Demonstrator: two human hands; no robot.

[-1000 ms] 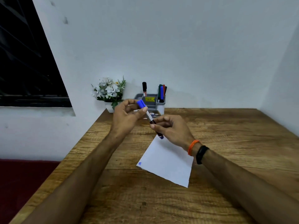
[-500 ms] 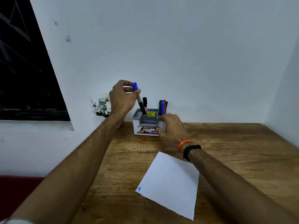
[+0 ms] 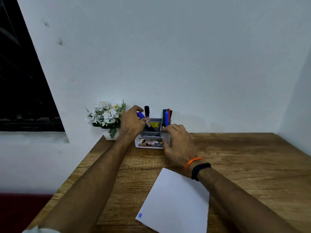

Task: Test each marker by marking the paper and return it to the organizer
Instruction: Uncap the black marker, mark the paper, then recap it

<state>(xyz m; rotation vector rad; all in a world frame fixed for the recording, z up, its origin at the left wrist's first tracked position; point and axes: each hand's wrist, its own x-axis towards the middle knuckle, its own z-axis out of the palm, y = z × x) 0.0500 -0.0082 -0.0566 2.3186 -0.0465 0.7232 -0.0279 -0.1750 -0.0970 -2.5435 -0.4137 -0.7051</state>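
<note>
While tilted into the organizer: blue marker pinched by left hand; right hand gripping organizer.

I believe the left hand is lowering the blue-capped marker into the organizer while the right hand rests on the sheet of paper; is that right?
Not quite. In the head view the right hand is steadying the organizer, not resting on the paper. The left hand is indeed lowering the blue-capped marker into it.

White wall; dark window; wooden table
</note>
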